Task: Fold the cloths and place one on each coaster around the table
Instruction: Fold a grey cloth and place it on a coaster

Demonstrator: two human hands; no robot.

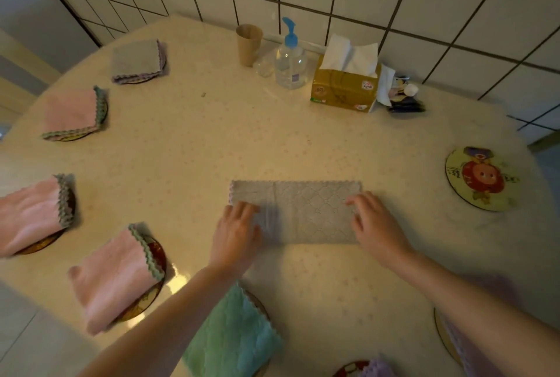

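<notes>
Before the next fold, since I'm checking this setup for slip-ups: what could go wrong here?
The grey cloth is only folded to a long strip; the left hand and right hand rest on its ends, so lifting may unfold it. Carrying it to the bare coaster could go astray: the right forearm already hangs over a near-edge coaster.

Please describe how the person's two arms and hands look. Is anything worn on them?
Both forearms are bare; no sleeves appear in view. The left hand and right hand wear no gloves, and no rings, watch or bracelet are visible. The picture is too soft to judge the nails.
</notes>
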